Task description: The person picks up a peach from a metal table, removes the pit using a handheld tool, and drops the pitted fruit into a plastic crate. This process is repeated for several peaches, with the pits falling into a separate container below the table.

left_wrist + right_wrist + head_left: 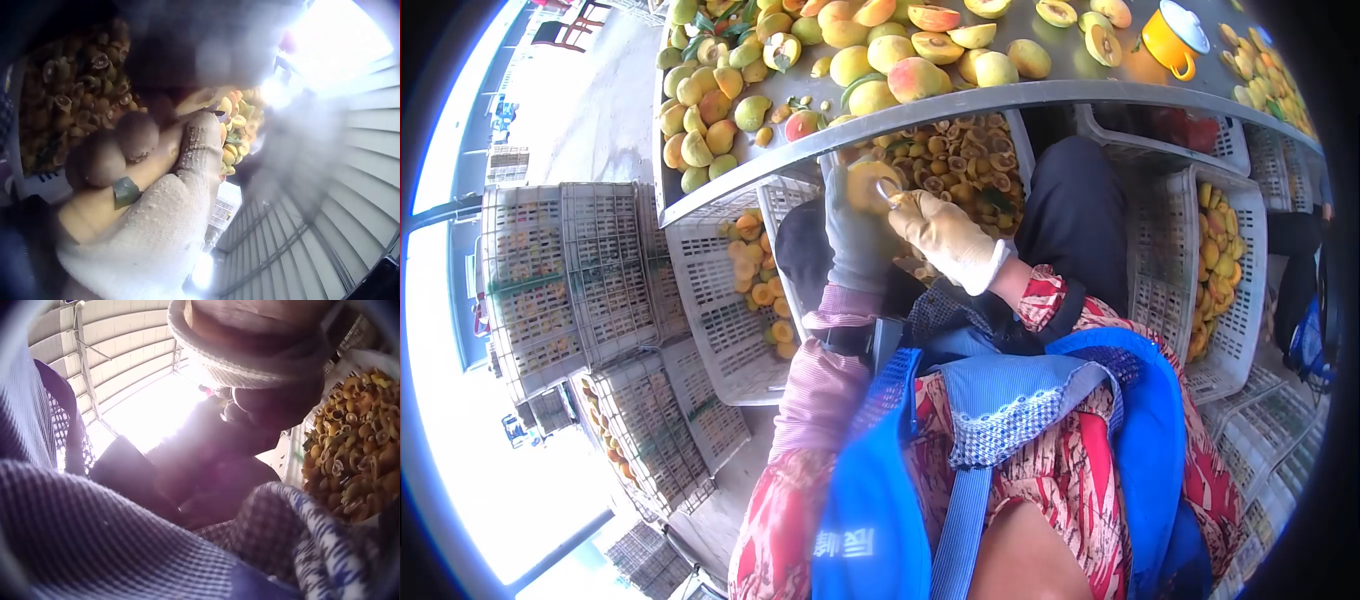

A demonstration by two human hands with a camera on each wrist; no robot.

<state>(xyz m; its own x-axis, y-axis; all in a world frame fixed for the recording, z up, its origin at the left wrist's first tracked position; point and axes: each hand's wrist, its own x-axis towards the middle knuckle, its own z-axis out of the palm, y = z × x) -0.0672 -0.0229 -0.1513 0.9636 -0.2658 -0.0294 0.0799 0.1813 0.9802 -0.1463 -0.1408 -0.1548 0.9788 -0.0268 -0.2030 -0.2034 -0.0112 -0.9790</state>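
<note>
In the head view, my left hand (850, 235), in a grey glove, holds a blurred yellow peach half (866, 187) over a crate. My right hand (948, 238), in a pale knit glove, grips a small tool with a curved metal tip (887, 187), which overlaps the peach. The left wrist view shows the right glove (178, 206) close up, fingers curled, with the tool's dark tip (216, 114) beyond the thumb. My left hand is a dark blur there. In the right wrist view, both hands are mostly in shadow below a white cuff (244, 372).
The metal table (820, 135) ahead bears whole and halved peaches (910, 75) and a yellow enamel mug (1170, 40). Beneath its edge, a crate holds fruit scraps (960, 165). Crates with peach halves flank both legs, left (710, 330) and right (1245, 270). Crates (535, 290) are stacked further left.
</note>
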